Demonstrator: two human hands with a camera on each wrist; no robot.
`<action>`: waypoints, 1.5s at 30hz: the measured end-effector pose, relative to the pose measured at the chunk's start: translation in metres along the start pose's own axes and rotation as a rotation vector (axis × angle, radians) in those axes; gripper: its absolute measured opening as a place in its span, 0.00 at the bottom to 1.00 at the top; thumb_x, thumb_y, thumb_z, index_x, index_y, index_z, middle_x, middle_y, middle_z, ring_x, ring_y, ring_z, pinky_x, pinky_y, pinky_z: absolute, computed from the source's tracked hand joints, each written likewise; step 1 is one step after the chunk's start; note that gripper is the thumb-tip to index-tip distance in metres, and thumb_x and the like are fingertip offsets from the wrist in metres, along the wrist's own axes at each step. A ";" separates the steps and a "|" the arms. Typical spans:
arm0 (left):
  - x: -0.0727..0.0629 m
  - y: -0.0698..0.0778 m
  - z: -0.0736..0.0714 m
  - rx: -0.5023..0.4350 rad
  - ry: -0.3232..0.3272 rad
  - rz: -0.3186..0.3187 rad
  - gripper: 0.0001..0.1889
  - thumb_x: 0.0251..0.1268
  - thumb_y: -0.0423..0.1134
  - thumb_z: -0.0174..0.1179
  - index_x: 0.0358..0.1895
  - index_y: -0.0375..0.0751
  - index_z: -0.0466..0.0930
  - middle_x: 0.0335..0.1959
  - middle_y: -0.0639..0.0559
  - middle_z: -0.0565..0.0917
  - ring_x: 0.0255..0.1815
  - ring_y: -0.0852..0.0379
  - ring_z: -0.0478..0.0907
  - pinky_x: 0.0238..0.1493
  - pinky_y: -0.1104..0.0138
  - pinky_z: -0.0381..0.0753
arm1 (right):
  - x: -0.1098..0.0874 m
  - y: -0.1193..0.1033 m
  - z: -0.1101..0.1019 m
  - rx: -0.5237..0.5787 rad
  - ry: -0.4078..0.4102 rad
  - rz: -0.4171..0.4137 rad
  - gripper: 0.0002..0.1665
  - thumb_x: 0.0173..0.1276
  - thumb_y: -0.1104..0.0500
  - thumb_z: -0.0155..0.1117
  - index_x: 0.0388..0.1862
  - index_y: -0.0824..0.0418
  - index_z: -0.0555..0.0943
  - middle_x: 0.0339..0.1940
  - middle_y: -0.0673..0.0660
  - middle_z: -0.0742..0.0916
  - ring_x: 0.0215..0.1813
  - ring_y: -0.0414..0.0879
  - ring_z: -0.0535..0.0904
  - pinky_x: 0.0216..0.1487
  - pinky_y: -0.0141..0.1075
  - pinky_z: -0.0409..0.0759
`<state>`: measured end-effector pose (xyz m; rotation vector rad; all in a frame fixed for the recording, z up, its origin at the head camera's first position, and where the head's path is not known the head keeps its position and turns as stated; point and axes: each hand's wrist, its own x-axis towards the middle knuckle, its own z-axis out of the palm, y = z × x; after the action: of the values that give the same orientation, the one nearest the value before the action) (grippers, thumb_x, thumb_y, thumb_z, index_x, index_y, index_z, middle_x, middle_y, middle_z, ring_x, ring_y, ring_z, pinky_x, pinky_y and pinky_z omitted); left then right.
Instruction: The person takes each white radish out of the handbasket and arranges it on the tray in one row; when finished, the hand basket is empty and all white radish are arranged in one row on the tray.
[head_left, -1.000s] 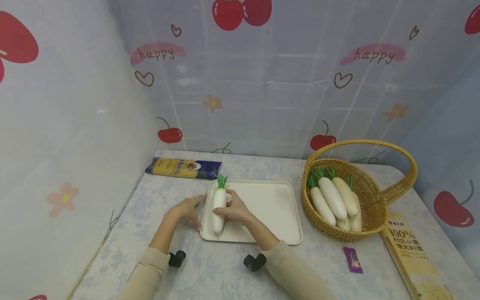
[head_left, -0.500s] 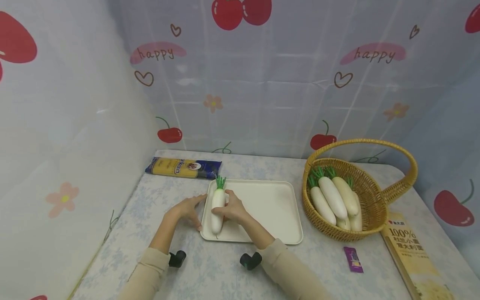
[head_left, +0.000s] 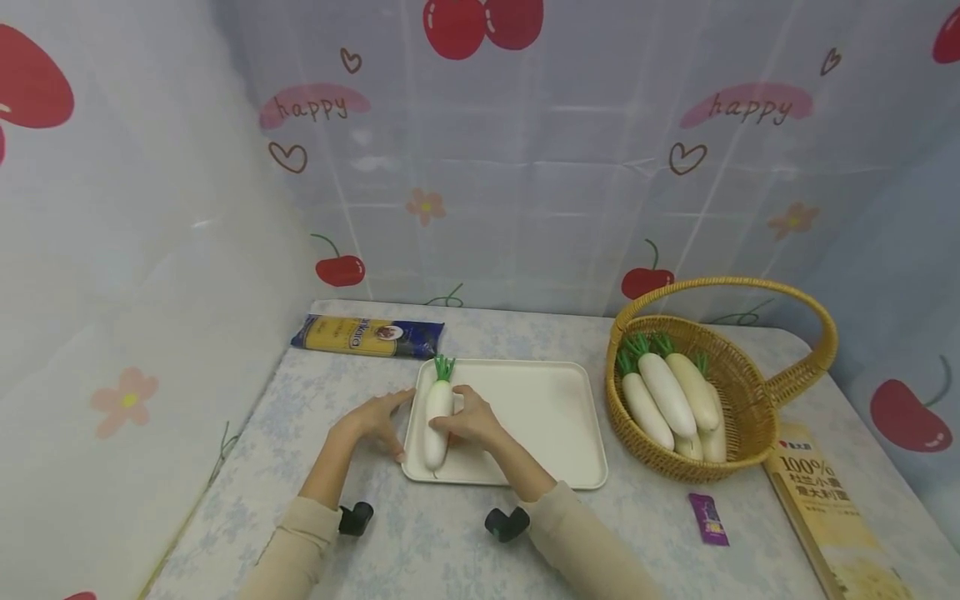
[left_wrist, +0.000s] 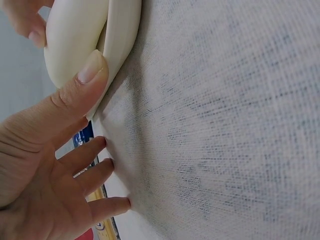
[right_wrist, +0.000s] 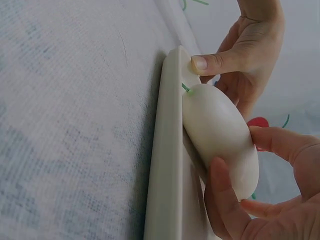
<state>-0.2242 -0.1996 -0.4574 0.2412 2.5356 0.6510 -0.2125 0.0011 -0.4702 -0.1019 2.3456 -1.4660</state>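
A white radish (head_left: 437,404) with green leaf stubs lies lengthwise along the left side of a cream tray (head_left: 536,421). My right hand (head_left: 474,421) grips the radish from its right side, with thumb and fingers on either side of its body in the right wrist view. At the tray's left edge is my left hand (head_left: 375,421), fingers spread and fairly straight. The left wrist view shows its thumb (left_wrist: 82,85) against the tray rim (left_wrist: 122,35), and its other fingertips down by the tablecloth.
A wicker basket (head_left: 761,408) holding several white radishes (head_left: 667,396) stands right of the tray. Behind the tray's left corner lies a yellow and blue pasta packet (head_left: 360,336). A small purple packet (head_left: 708,519) and a yellow packet with Chinese print (head_left: 832,517) lie at the right.
The radish and my right hand shifted slightly left, then back right; the leafy end now sits a little nearer to me. My left hand has stayed at the tray's edge.
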 end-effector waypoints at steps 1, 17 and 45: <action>0.000 0.001 0.000 -0.003 -0.001 -0.001 0.60 0.30 0.39 0.80 0.74 0.42 0.53 0.73 0.37 0.55 0.72 0.34 0.50 0.67 0.40 0.55 | -0.001 0.001 -0.002 0.011 -0.007 0.006 0.47 0.52 0.54 0.72 0.68 0.66 0.62 0.46 0.66 0.82 0.39 0.53 0.82 0.42 0.43 0.81; 0.000 0.001 0.000 0.006 -0.013 -0.008 0.60 0.30 0.39 0.80 0.74 0.42 0.53 0.73 0.37 0.54 0.72 0.34 0.50 0.67 0.39 0.55 | -0.002 0.007 -0.015 -0.157 -0.179 -0.248 0.26 0.66 0.58 0.60 0.63 0.56 0.72 0.57 0.67 0.78 0.43 0.50 0.75 0.39 0.39 0.74; 0.000 0.002 0.000 0.006 0.004 0.007 0.59 0.29 0.36 0.80 0.73 0.41 0.54 0.72 0.36 0.57 0.71 0.32 0.51 0.66 0.39 0.56 | 0.001 0.005 0.011 -0.196 -0.011 -0.369 0.28 0.59 0.54 0.68 0.55 0.61 0.70 0.30 0.58 0.79 0.29 0.43 0.72 0.25 0.29 0.71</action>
<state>-0.2239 -0.1978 -0.4565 0.2510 2.5417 0.6466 -0.2088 -0.0061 -0.4794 -0.6223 2.5537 -1.3760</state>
